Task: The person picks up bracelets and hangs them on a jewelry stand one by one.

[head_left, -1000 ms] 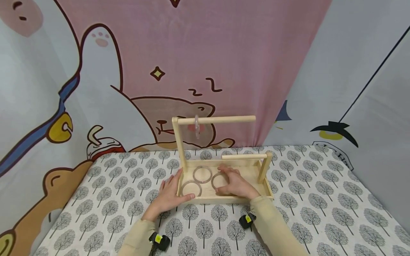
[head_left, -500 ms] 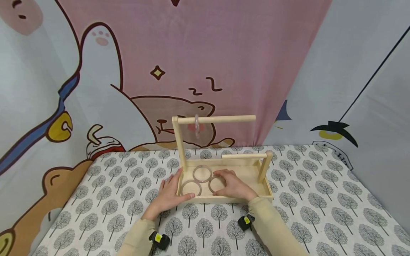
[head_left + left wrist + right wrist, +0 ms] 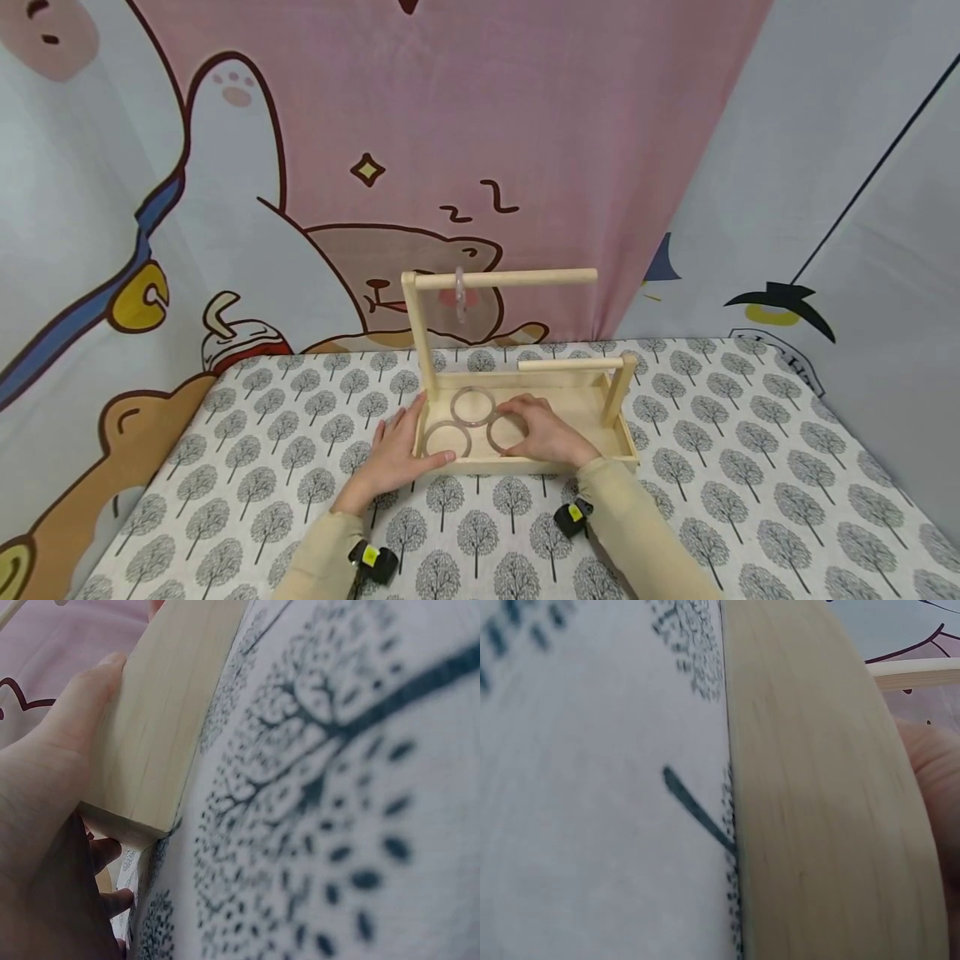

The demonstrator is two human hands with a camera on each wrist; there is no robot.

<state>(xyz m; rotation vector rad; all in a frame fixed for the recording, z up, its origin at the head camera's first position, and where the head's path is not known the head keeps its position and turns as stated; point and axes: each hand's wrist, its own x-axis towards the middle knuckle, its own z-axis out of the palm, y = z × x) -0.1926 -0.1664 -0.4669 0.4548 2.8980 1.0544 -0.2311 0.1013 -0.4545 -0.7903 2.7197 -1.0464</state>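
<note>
In the head view, my left hand (image 3: 396, 454) holds the front left corner of a wooden tray stand (image 3: 577, 408), its thumb over the front rim and its fingers along the left side. The left wrist view shows this hand (image 3: 52, 769) against the bare wood. Inside the tray my right hand (image 3: 551, 433) grips a clear pinkish ring (image 3: 490, 433) by its right side. Two similar rings lie flat to its left, a rear ring (image 3: 473, 388) and a front ring (image 3: 427, 437). In the right wrist view the tray wall hides most of my right hand (image 3: 936, 765).
Another ring (image 3: 461, 310) hangs from the tall upper bar (image 3: 532, 278) fixed to the left post. A shorter lower bar (image 3: 570, 365) juts left from the right post (image 3: 618, 392). Tree-patterned cloth (image 3: 720, 500) covers the table; a printed curtain (image 3: 585, 150) hangs behind.
My right hand has moved slightly left, its fingers drawing in around the ring, and that ring has slid left toward the other two. My left hand has stayed on the tray corner.
</note>
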